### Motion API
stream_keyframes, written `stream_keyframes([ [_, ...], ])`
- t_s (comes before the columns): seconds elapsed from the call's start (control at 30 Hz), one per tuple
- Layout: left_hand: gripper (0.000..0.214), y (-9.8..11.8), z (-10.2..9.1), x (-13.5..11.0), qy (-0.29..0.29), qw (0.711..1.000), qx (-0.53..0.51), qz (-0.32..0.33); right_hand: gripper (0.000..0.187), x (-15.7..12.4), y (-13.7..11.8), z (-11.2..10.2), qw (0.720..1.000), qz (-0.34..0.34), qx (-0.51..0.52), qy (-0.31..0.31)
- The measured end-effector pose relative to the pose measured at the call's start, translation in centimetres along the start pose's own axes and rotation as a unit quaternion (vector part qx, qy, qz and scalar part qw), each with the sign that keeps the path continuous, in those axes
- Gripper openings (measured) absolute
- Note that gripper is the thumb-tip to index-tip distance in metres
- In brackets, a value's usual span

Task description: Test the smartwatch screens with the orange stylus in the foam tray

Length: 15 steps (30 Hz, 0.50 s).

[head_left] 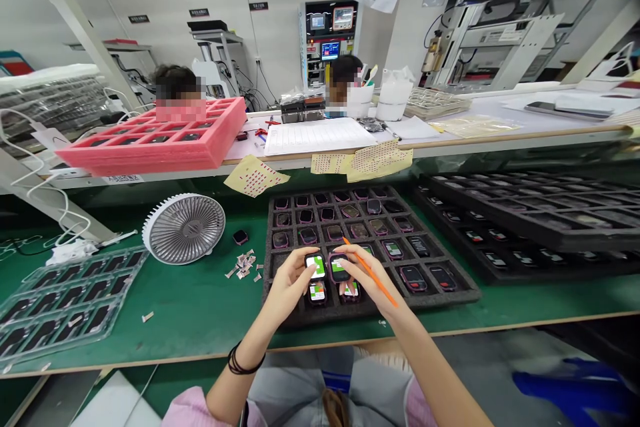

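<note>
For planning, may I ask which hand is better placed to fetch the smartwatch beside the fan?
Probably the left hand: nearer that smartwatch, though holding another smartwatch. The right hand, farther away, holds a third smartwatch and an orange stick.

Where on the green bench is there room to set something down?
There's a mostly bare patch of green bench between the clear tray and black foam tray, nearer the front edge than the fan and heap of small pieces. It's crowded around the left hand and right hand, with watches below.
</note>
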State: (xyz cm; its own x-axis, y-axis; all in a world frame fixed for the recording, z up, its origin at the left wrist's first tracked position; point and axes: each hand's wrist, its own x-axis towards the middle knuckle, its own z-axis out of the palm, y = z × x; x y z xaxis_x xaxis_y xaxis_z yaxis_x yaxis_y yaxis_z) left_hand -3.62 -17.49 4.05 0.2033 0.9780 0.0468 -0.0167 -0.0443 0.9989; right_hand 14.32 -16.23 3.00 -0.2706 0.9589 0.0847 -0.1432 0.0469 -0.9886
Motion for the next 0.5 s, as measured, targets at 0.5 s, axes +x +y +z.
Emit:
stream_keyframes([
  [0.5, 0.038, -0.45, -0.47, 0.13, 0.009, 0.999, 0.033, 0.01, 0.027, -0.26, -0.19, -0.39, 1.0, 0.007, -0.013, -0.023],
])
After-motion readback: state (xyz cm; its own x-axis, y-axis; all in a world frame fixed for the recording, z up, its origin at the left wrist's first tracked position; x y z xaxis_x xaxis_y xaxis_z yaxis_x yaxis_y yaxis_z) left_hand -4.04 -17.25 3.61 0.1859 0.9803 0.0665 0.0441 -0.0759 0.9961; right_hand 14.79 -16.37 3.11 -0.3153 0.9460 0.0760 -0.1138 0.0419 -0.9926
